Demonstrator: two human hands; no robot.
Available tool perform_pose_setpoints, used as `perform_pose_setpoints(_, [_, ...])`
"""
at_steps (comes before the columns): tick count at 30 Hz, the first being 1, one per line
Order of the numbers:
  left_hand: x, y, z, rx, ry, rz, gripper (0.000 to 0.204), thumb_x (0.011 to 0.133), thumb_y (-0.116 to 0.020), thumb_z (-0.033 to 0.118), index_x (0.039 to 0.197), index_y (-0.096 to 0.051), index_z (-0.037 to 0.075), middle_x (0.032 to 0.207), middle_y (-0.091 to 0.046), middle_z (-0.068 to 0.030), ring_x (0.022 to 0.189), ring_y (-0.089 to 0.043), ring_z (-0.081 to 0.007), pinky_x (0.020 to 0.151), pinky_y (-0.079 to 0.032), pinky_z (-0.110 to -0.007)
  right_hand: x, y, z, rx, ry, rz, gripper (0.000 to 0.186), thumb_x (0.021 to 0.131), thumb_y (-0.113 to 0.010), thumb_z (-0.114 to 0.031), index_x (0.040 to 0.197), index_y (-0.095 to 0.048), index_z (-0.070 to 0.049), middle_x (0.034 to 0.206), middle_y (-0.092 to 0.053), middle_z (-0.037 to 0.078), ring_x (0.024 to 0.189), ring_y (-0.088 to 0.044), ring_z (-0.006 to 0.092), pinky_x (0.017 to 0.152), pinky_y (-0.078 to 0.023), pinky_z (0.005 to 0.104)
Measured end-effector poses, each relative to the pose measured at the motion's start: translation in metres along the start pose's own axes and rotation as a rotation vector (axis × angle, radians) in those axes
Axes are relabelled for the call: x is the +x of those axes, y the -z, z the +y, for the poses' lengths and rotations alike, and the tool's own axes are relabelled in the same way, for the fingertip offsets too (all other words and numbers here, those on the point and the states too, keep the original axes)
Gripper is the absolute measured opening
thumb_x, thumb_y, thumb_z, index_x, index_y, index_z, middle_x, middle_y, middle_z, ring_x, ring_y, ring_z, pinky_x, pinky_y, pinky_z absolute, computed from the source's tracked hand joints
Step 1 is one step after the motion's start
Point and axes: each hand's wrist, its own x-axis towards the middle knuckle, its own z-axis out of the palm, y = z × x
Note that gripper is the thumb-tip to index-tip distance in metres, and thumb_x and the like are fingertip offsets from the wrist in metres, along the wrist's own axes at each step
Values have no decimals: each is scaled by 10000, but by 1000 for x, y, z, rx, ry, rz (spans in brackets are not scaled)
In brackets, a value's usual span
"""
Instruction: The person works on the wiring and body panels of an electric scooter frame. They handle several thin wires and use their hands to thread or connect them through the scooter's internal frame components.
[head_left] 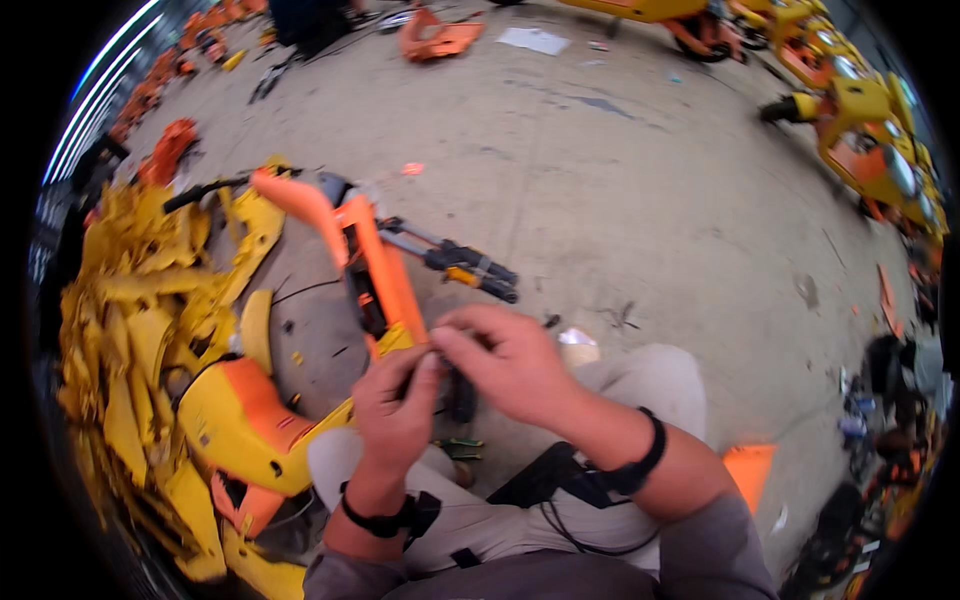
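Observation:
My left hand and my right hand meet over my knees, thumbs and fingertips pinched together. Whatever they hold between the fingertips is too small or hidden to make out. Just beyond them is a partly stripped orange and yellow scooter. Its fork legs point off to the right, and a handlebar grip sticks out to the left. The scooter's yellow and orange rear body lies beside my left leg. Below my hands, a green-handled tool rests on the floor between my legs.
A heap of yellow body panels fills the left side. Several yellow scooters stand at the far right. An orange panel and a white sheet lie on the concrete farther off. Mixed parts line the right edge.

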Motion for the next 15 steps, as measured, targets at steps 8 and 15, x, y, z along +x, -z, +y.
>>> perform_pose_setpoints(8, [-11,7,10,-95,55,-19,124,889,-645,33,985,-687,-33,781,-665,-67,697,-611,-95,634,-480,-233,-5,2,-7,270,-277,-166,224,962,-589,-209,974,-646,7,777,-628,7,680,-515,55,611,-418,227])
perform_pose_setpoints(15, [-11,10,14,-118,86,-24,140,907,-631,37,1007,-675,-50,825,-662,-65,733,-608,-91,660,-486,-222,-9,-10,6,256,-14,-89,215,947,-608,-177,949,-661,32,843,-652,49,723,-581,91,642,-461,254])
